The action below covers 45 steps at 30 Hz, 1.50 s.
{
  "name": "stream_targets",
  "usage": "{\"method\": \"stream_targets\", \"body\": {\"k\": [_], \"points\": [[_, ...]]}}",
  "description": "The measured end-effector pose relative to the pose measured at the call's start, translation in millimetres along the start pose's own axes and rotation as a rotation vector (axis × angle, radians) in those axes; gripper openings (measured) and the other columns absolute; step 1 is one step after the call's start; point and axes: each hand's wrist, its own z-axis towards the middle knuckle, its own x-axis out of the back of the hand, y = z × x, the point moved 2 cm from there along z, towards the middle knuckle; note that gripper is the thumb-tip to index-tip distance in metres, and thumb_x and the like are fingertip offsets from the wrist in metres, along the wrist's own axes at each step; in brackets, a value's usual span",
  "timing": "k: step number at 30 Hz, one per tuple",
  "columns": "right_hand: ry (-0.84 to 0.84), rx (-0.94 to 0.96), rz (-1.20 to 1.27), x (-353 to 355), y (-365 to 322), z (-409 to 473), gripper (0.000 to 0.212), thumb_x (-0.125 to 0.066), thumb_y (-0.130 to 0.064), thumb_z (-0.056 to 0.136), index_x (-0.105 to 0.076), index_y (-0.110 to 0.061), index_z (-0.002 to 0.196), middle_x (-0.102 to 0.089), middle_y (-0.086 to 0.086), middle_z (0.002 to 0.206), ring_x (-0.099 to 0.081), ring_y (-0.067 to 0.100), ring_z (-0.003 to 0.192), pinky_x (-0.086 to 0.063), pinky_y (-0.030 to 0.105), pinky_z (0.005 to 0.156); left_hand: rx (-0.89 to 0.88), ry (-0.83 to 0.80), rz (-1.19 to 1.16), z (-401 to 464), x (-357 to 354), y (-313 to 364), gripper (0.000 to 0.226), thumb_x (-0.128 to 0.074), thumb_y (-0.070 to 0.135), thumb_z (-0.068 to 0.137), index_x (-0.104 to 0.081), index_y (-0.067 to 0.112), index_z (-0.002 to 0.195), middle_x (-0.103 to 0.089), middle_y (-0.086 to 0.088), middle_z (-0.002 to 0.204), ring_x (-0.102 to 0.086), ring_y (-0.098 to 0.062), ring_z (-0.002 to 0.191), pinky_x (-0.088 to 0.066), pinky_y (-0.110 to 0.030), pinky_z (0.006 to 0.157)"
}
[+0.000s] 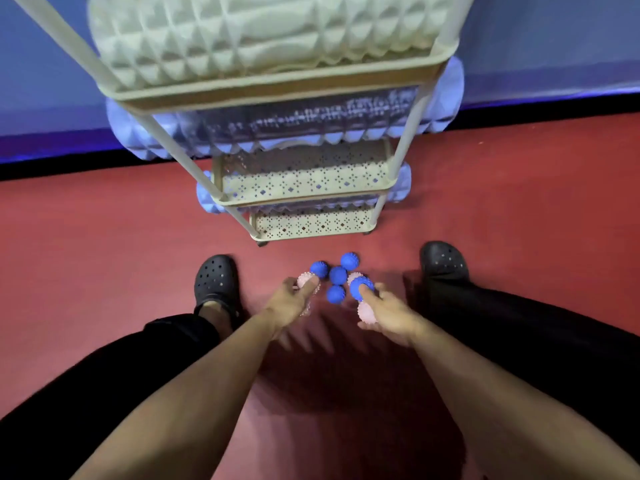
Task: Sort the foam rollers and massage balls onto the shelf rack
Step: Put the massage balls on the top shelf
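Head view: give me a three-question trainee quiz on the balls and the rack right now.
1. True or false: foam rollers already lie on the shelf rack.
2. Which colour are the free balls lying between the two hands? A) blue B) green C) yellow
3. Fill in: the massage balls sit on the red ____.

Key:
1. True: a cream foam roller on top, a blue foam roller below.
2. A: blue massage balls between the left hand and the right hand; pink massage balls lie under the fingers.
3. floor
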Motion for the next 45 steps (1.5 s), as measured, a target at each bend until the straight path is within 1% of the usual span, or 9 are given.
{"method": "stream_targets", "body": {"k": [2, 7, 14, 20, 24, 28, 38, 41, 45], "points": [[-0.032, 0.027, 0.114, -8, -31, -29, 0.020, -0.043, -0.031, 0.106, -0.049, -0.014, 0.116, -0.057, 0.002, 0.100, -0.057, 0.013, 0.080, -0.055, 0.039, 0.076, -0.036, -0.028, -0.091, -31, 15, 30, 0.065, -0.064, 0.066, 0.083, -0.056, 0.010, 0.113, -0.060, -0.002, 0.076, -0.052, -0.017, 0.064, -0.049, -0.038, 0.070], [0.013, 0.251, 0.101, -20, -114, -93, 0.046, -0.050, -0.042, 0.102, -0.057, 0.003, 0.113, -0.063, 0.019, 0.083, -0.061, 0.026, 0.067, -0.052, 0.035, 0.059, -0.194, -0.085, -0.298, -123, 54, 123, 0.045, -0.054, 0.064, 0.092, -0.058, 0.019, 0.093, -0.047, 0.003, 0.057, -0.042, -0.012, 0.053, -0.050, -0.037, 0.071], [0.092, 0.559, -0.140, -43, -232, -208, 0.059, -0.054, -0.064, 0.091, -0.067, -0.006, 0.093, -0.064, 0.034, 0.084, -0.055, 0.024, 0.063, -0.035, 0.021, 0.041, -0.379, 0.038, -0.370, -254, 103, 226, 0.054, -0.042, 0.067, 0.095, -0.066, 0.020, 0.103, -0.071, -0.012, 0.082, -0.065, -0.021, 0.062, -0.046, -0.024, 0.051], [0.065, 0.808, -0.228, -60, -333, -316, 0.048, -0.053, -0.059, 0.095, -0.066, -0.014, 0.109, -0.074, 0.021, 0.092, -0.054, 0.024, 0.066, -0.039, 0.024, 0.040, -0.619, 0.108, -0.339, -354, 151, 306, 0.072, -0.035, 0.075, 0.092, -0.056, 0.015, 0.127, -0.069, -0.012, 0.099, -0.064, -0.018, 0.063, -0.037, -0.018, 0.041], [0.070, 0.967, -0.290, -68, -395, -378, 0.050, -0.055, -0.064, 0.090, -0.063, -0.019, 0.109, -0.064, 0.033, 0.107, -0.058, 0.026, 0.075, -0.042, 0.024, 0.041, -0.769, 0.110, -0.286, -416, 177, 353, 0.062, -0.036, 0.071, 0.094, -0.066, 0.018, 0.106, -0.057, 0.000, 0.069, -0.046, -0.013, 0.060, -0.029, -0.021, 0.047], [0.157, 1.130, -0.372, -78, -456, -435, 0.046, -0.057, -0.052, 0.094, -0.059, -0.013, 0.120, -0.067, 0.011, 0.088, -0.058, 0.019, 0.058, -0.046, 0.028, 0.041, -0.952, 0.084, -0.266, -466, 201, 402, 0.046, -0.040, 0.058, 0.101, -0.061, 0.019, 0.090, -0.055, 0.000, 0.065, -0.047, -0.013, 0.058, -0.038, -0.026, 0.052], [0.384, 1.434, -0.766, -78, -603, -506, 0.046, -0.055, -0.051, 0.097, -0.049, -0.022, 0.132, -0.060, -0.002, 0.112, -0.058, 0.015, 0.095, -0.045, 0.027, 0.085, -1.356, 0.612, 0.255, -535, 266, 523, 0.032, -0.053, 0.044, 0.098, -0.061, 0.013, 0.096, -0.058, 0.005, 0.082, -0.057, -0.016, 0.078, -0.045, -0.030, 0.066], [0.529, 1.374, -1.001, -76, -631, -498, 0.055, -0.056, -0.051, 0.096, -0.044, -0.021, 0.140, -0.058, 0.002, 0.127, -0.058, 0.023, 0.110, -0.046, 0.038, 0.097, -1.297, 0.746, 0.397, -526, 281, 558, 0.053, -0.052, 0.065, 0.084, -0.066, 0.014, 0.091, -0.068, -0.004, 0.083, -0.065, -0.023, 0.078, -0.054, -0.046, 0.067], [0.646, 1.163, -1.255, -67, -644, -470, 0.060, -0.051, -0.057, 0.096, -0.048, -0.016, 0.140, -0.059, 0.010, 0.129, -0.057, 0.031, 0.114, -0.044, 0.044, 0.100, -1.210, 0.789, 0.504, -507, 288, 577, 0.052, -0.059, 0.067, 0.082, -0.064, 0.017, 0.094, -0.068, -0.002, 0.086, -0.066, -0.020, 0.079, -0.053, -0.041, 0.066]]}}
